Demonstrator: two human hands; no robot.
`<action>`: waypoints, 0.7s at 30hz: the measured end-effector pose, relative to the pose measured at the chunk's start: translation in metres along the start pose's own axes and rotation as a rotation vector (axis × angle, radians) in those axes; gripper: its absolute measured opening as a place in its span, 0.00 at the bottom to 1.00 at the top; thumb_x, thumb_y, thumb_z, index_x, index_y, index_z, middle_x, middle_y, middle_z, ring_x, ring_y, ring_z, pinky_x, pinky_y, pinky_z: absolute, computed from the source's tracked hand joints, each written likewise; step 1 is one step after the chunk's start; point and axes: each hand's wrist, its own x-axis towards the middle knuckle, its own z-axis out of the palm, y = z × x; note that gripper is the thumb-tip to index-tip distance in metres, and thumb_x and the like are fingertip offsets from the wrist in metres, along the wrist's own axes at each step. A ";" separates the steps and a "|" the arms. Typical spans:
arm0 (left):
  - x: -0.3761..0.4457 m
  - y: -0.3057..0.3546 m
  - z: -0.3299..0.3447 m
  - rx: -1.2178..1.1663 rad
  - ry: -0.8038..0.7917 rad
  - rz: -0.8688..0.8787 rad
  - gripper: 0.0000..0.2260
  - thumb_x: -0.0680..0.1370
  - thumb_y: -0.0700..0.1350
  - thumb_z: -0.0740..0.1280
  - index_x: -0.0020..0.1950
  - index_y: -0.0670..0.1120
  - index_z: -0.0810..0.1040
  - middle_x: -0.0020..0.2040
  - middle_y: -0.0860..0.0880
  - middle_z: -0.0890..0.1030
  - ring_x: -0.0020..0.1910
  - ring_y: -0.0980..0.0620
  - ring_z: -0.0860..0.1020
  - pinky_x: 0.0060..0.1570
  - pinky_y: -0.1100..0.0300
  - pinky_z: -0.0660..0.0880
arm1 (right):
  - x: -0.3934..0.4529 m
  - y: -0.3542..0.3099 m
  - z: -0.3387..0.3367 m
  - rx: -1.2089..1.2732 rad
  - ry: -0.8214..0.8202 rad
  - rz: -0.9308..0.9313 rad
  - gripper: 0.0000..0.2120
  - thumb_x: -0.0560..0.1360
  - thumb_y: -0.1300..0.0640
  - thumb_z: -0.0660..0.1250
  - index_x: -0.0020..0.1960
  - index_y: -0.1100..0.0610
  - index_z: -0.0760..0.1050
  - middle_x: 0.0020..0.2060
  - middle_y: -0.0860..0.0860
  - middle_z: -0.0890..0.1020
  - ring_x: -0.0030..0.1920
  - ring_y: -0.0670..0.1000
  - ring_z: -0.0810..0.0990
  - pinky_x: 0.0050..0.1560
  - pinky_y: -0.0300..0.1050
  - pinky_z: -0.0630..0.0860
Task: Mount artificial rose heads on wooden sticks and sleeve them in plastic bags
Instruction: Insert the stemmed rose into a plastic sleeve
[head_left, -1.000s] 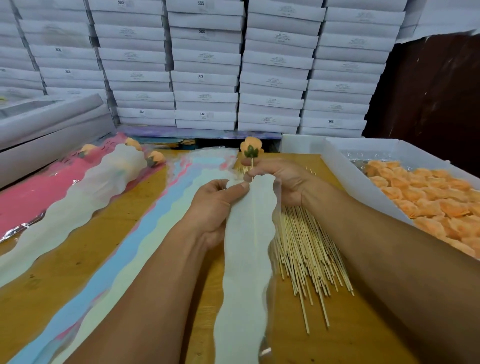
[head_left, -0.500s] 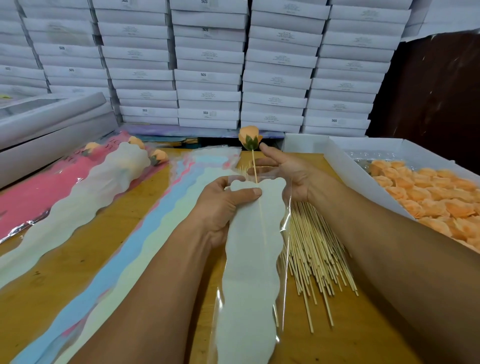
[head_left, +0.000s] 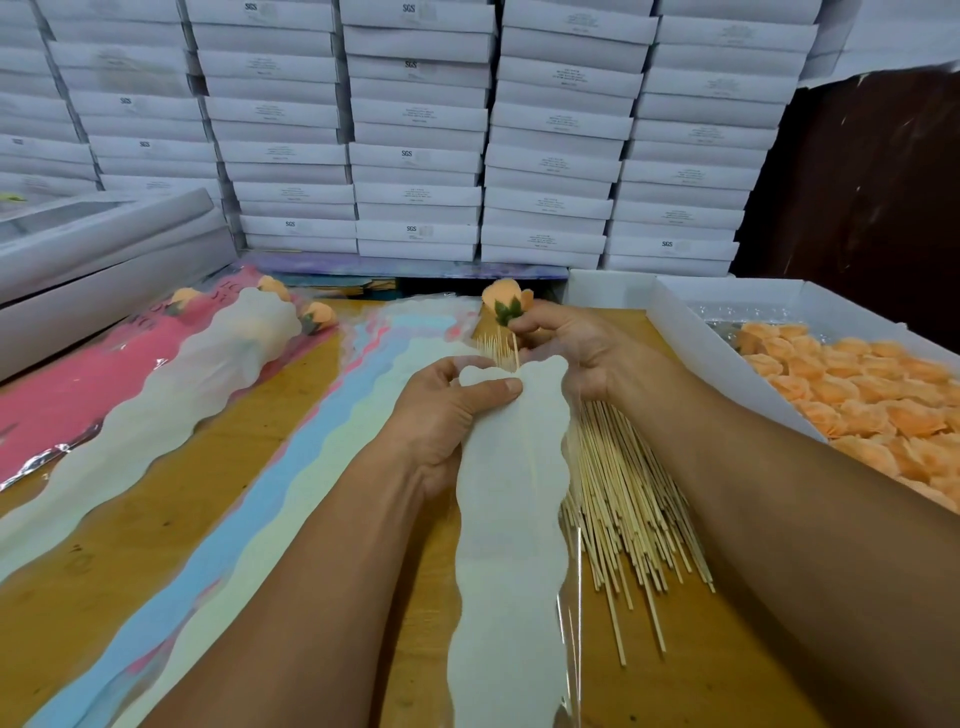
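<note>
Rose in right hand, left hand pinching bag top edge

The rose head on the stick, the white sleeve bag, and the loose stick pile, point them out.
rose head (head_left: 503, 297), head view, orange petals.
white sleeve bag (head_left: 506, 519), head view, mid-length.
stick pile (head_left: 621, 499), head view, middle of bundle.

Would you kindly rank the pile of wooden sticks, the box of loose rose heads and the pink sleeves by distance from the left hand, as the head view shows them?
From the left hand:
1. Pile of wooden sticks, just to its right on the table.
2. Pink sleeves, far left.
3. Box of loose rose heads, far right; too close to the pink sleeves to call.
</note>
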 end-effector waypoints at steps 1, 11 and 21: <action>0.000 0.000 0.000 -0.008 0.007 0.002 0.17 0.72 0.36 0.76 0.59 0.42 0.78 0.54 0.37 0.84 0.48 0.37 0.84 0.45 0.44 0.83 | -0.001 0.000 0.000 -0.031 0.004 -0.057 0.15 0.76 0.68 0.65 0.59 0.56 0.74 0.40 0.58 0.81 0.34 0.53 0.79 0.40 0.49 0.79; 0.003 -0.001 -0.001 -0.001 0.060 -0.043 0.10 0.78 0.45 0.71 0.58 0.44 0.80 0.50 0.41 0.86 0.50 0.39 0.84 0.53 0.42 0.81 | -0.027 -0.009 0.007 -0.284 -0.053 -0.077 0.15 0.82 0.45 0.63 0.59 0.55 0.78 0.49 0.62 0.86 0.39 0.55 0.86 0.31 0.42 0.79; 0.005 0.000 -0.002 -0.055 0.043 -0.098 0.10 0.80 0.47 0.68 0.59 0.44 0.80 0.50 0.41 0.86 0.48 0.41 0.85 0.49 0.44 0.82 | -0.044 -0.015 0.006 -0.527 0.063 -0.139 0.31 0.81 0.31 0.45 0.65 0.49 0.76 0.50 0.55 0.87 0.44 0.48 0.75 0.31 0.41 0.72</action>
